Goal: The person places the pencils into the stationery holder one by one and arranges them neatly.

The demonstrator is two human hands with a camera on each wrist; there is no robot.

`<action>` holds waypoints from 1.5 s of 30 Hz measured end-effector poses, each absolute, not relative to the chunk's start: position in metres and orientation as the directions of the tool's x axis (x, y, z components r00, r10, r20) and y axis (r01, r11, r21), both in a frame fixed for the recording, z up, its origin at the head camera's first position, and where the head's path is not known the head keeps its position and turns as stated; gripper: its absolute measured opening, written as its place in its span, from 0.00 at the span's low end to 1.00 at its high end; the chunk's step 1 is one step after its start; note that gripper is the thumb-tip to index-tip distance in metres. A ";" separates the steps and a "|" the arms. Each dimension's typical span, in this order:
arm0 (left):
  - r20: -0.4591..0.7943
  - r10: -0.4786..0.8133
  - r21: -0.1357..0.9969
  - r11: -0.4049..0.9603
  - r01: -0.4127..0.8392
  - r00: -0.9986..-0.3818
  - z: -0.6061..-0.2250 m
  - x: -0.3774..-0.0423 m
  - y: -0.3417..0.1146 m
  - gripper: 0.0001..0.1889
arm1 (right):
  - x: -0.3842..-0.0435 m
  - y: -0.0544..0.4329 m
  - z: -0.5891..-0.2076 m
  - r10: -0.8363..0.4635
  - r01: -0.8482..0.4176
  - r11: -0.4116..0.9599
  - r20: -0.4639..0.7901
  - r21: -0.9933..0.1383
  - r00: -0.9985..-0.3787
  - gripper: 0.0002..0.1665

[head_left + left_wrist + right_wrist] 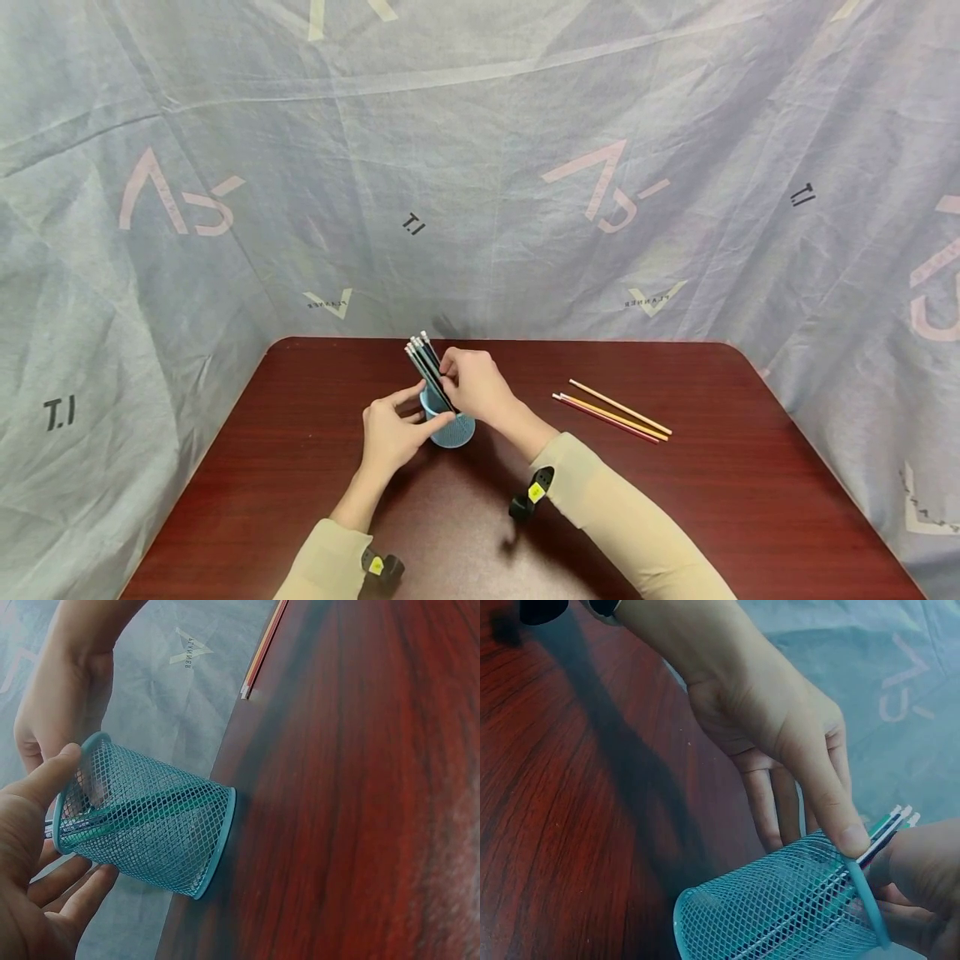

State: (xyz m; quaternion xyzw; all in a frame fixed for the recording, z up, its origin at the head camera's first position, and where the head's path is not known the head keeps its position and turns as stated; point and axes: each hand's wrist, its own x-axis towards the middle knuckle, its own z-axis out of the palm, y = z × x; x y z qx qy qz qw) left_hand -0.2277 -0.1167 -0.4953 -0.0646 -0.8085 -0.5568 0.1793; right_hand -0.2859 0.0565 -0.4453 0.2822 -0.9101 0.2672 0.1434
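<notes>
A light blue mesh pencil cup [456,432] stands on the table, with several dark and green pencils [426,367] leaning out to the left, white eraser ends up. My left hand [390,433] holds the cup's rim, thumb on the near side and fingers round the far side, as the left wrist view of the cup [150,817] also shows. From the right, my right hand [476,387] pinches the pencils just above the rim. Their lower parts show through the mesh in both wrist views. In the right wrist view, the right hand's [922,881] fingertips are partly hidden behind the rim.
To the right on the dark red wooden table [337,392] lie a few loose pencils, yellow ones [621,407] and a dark red one [615,421]. Grey cloth [480,167] hangs behind the table and along its sides. Each wrist carries a small black camera [532,493].
</notes>
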 end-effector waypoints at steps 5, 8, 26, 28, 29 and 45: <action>0.358 -0.097 0.882 0.363 0.302 -0.929 -0.497 -0.227 -0.116 0.36 | -0.285 0.064 -0.439 -0.447 -0.607 0.680 0.423 -0.412 -0.788 0.02; 0.359 -0.098 0.884 0.355 0.305 -0.928 -0.497 -0.227 -0.116 0.37 | -0.284 0.069 -0.430 -0.437 -0.610 0.673 0.441 -0.418 -0.784 0.02; 0.351 -0.095 0.875 0.388 0.291 -0.931 -0.494 -0.231 -0.118 0.35 | -0.279 0.133 -0.386 -0.351 -0.583 0.681 0.501 -0.444 -0.791 0.03; 0.349 -0.096 0.874 0.392 0.287 -0.932 -0.494 -0.231 -0.118 0.35 | -0.278 0.144 -0.386 -0.344 -0.574 0.689 0.497 -0.443 -0.797 0.03; 0.347 -0.096 0.876 0.389 0.286 -0.933 -0.494 -0.230 -0.118 0.35 | -0.278 0.150 -0.387 -0.341 -0.568 0.693 0.493 -0.443 -0.800 0.03; 0.418 -0.178 0.860 0.394 0.325 -0.891 -0.498 -0.228 -0.106 0.38 | -0.278 0.238 -0.423 -0.283 -0.443 0.800 0.396 -0.406 -0.874 0.04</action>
